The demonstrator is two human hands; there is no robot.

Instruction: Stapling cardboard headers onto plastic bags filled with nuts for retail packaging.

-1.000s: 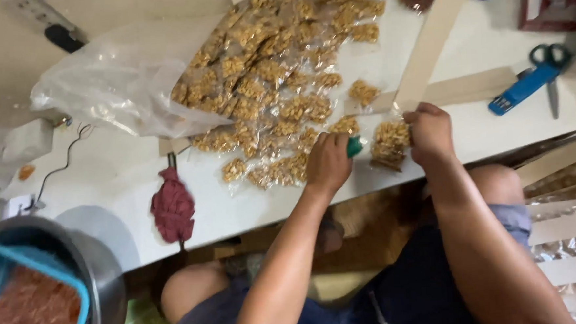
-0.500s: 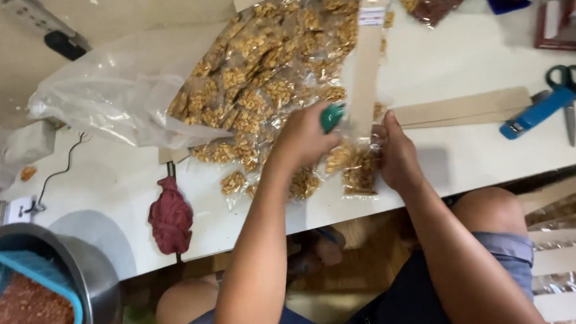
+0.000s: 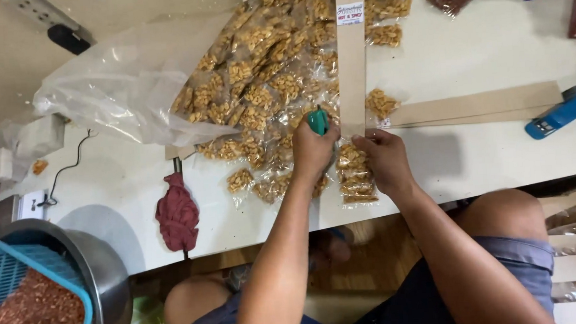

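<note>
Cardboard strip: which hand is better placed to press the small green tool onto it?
Left. The left hand already holds the green tool beside the cardboard strip; the right hand is pinning the peanut packets at the strip's lower end.

Heap of small clear nut packets (image 3: 264,91) mid-table, white label (image 3: 350,13) atop upright cardboard strip (image 3: 353,73)

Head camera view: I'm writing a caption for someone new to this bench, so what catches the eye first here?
A heap of small clear packets of peanuts covers the middle of the white table, with a long cardboard strip laid over it. At the strip's near end, the left hand grips a small green tool while the right hand rests beside a packet.
</note>
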